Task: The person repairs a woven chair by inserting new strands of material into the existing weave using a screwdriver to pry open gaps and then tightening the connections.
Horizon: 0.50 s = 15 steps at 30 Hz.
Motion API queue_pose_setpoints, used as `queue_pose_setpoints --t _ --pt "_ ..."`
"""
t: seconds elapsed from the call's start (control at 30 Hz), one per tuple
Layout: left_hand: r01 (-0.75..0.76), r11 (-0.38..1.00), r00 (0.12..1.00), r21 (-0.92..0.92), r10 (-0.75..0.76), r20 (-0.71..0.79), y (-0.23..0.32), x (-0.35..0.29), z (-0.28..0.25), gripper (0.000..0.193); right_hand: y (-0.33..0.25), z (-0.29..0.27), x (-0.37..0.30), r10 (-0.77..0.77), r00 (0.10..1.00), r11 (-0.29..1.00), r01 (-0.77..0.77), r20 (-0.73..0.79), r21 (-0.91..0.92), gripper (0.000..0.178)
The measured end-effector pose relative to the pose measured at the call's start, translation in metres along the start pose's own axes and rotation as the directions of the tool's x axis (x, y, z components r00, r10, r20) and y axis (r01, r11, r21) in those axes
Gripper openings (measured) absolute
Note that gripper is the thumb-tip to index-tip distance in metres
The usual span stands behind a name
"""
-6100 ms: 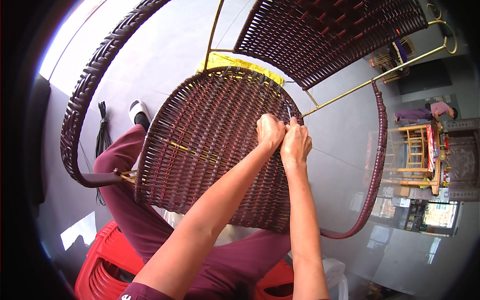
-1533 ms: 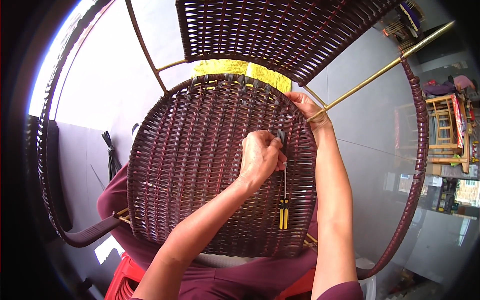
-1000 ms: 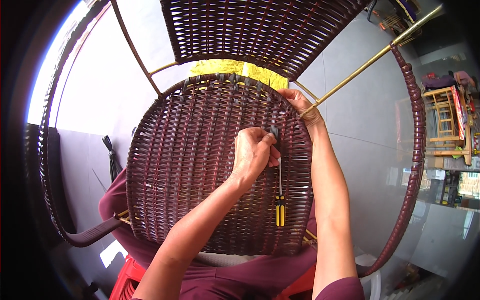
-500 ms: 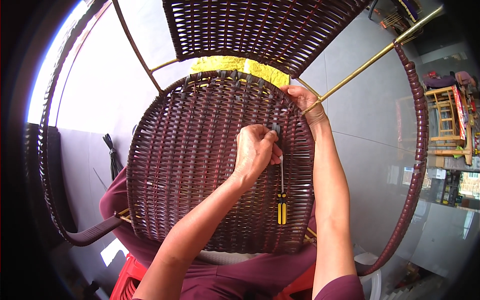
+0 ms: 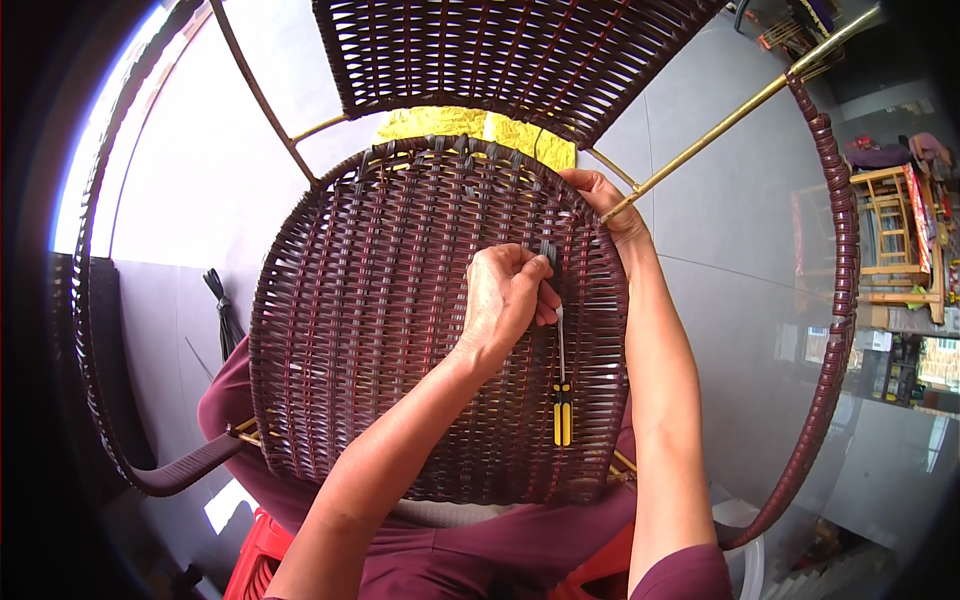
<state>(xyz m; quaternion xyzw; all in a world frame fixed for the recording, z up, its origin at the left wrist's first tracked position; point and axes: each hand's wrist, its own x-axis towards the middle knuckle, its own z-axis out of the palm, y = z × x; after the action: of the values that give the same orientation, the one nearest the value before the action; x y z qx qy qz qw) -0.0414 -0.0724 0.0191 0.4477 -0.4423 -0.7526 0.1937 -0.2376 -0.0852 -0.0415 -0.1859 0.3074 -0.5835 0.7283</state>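
Note:
A dark brown woven wicker chair seat [image 5: 400, 330] lies over my lap, with its woven backrest [image 5: 500, 60] beyond it. On the right half of the seat my left hand [image 5: 505, 295] has its fingers closed around a dark weaving strip [image 5: 548, 249]. Just below its fingertips lies a screwdriver [image 5: 563, 410] with a yellow and black handle, its metal shaft pointing at the hand. My right hand [image 5: 610, 205] is at the seat's far right rim, fingers curled and partly hidden behind it. A thin dark strand [image 5: 538, 143] arcs up near that rim.
Brass-coloured frame rods [image 5: 700, 140] and a wrapped armrest [image 5: 840, 260] stand to the right. Yellow crinkled material [image 5: 435, 123] shows behind the seat. A dark bundle of strips [image 5: 225, 310] is at the left, and a red stool [image 5: 258, 555] below. Wooden furniture [image 5: 890, 240] stands far right.
The chair and both hands have shifted slightly left and up in the view. The thin dark strand now arcs up over the far rim. The left hand keeps its pinch.

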Motion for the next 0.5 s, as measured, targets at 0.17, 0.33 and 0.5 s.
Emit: queue_pose_setpoints --t 0.17,0.33,0.5 --pt "0.012 1.0 1.0 -0.017 -0.011 0.004 0.0 0.0005 -0.002 0.02 0.0017 0.0051 0.0022 -0.015 1.0 1.0 0.015 -0.023 -0.006 0.023" --pt "0.025 1.0 1.0 -0.01 -0.025 0.01 0.0001 0.001 -0.003 0.02 0.0031 0.0084 0.0049 -0.018 0.999 1.0 0.017 -0.048 -0.013 0.021" --pt "0.02 1.0 0.999 0.0 -0.02 0.027 0.0027 0.0001 -0.0039 0.021 0.0056 0.0055 0.0064 -0.018 1.0 1.0 0.018 -0.007 0.012 0.02"
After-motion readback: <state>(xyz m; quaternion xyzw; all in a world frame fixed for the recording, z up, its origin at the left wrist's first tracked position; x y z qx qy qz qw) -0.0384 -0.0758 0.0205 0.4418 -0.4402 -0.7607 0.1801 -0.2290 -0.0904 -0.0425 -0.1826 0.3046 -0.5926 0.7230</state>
